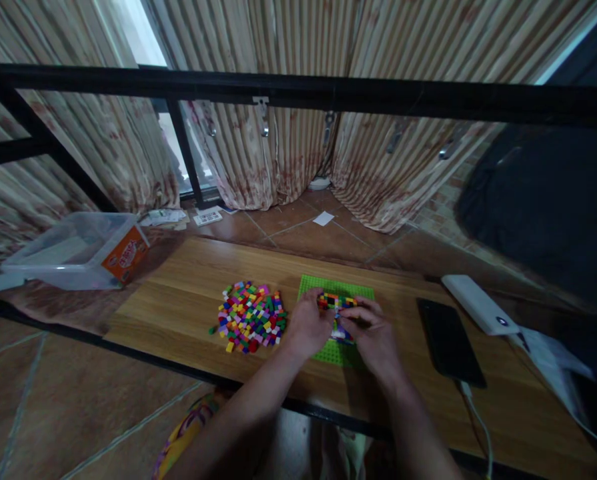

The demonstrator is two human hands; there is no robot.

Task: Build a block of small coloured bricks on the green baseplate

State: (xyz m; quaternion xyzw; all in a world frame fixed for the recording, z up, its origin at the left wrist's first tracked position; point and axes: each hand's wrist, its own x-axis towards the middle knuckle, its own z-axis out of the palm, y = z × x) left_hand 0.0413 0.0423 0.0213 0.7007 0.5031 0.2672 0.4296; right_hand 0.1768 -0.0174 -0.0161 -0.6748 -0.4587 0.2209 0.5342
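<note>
Two bare forearms, no sleeves in sight, left hand (309, 325) and right hand (375, 340) without gloves — no watch or bracelet showing, a patch of bright patterned cloth (yellow, pink, green) at the lower edge — likely clothing.

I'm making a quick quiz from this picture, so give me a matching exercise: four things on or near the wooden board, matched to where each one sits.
Things:
1. pile of small bricks
2. green baseplate
3. black phone
4. clear plastic box

Places:
A. far left, off the board
B. under both hands
C. right of the hands
D. just left of the left hand

Pairs: 1-D, 2-B, 3-C, 4-A
</note>
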